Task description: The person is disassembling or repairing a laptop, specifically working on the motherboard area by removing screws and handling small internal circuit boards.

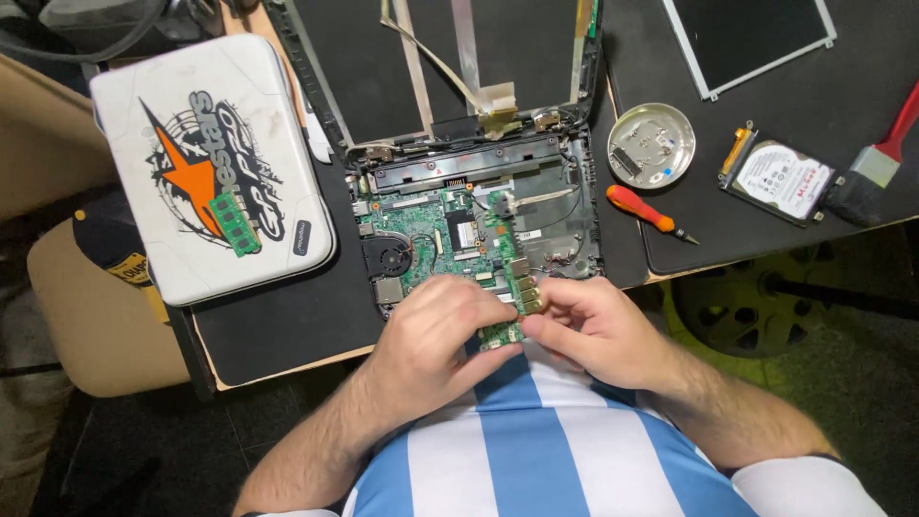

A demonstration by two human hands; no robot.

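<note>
Both hands (522,330) on green motherboard (450,244)

Both hands cover the near edge of the motherboard (450,244), so no telling what the fingertips pinch. The brush (876,168) handle and the loose screen panel (751,38) run off frame; bits in the metal dish (651,144) are too tiny.

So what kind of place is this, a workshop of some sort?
Most likely a small electronics repair bench. Both hands, left and right, work on an opened laptop's green circuit board, with a screwdriver, a removed hard drive and a metal parts dish nearby.
</note>
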